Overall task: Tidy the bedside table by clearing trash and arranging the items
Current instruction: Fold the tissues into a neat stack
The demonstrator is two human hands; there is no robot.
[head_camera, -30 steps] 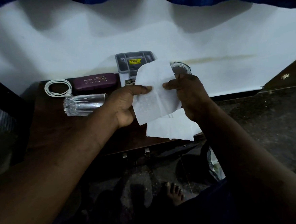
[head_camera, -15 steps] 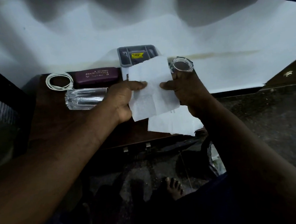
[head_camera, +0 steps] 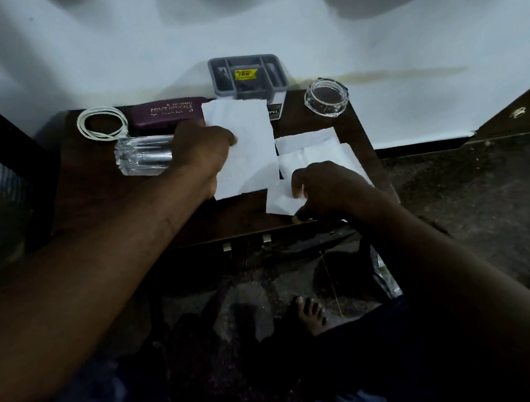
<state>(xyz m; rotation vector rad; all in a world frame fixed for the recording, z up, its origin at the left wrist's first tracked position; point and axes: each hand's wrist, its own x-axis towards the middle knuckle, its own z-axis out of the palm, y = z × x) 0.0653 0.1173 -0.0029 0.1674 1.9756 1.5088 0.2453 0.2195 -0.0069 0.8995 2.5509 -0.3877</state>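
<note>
My left hand (head_camera: 205,151) holds a white paper napkin (head_camera: 244,145) by its left edge, above the dark wooden bedside table (head_camera: 101,209). My right hand (head_camera: 325,190) is lower down at the table's front right and pinches the corner of a second white napkin (head_camera: 281,201) that lies there. More white napkins (head_camera: 313,148) lie flat behind that hand. A glass jar (head_camera: 326,99) stands at the back right corner.
At the back stand a grey compartment organiser (head_camera: 248,76) and a maroon spectacle case (head_camera: 166,113). A coiled white cable (head_camera: 101,122) and a clear plastic packet (head_camera: 143,154) lie at the left. The wall is white, and a bare foot (head_camera: 309,314) rests on the dark floor.
My right hand let go of the raised napkin and dropped to the napkins on the table's front right. My left hand keeps the first napkin, now held alone.
</note>
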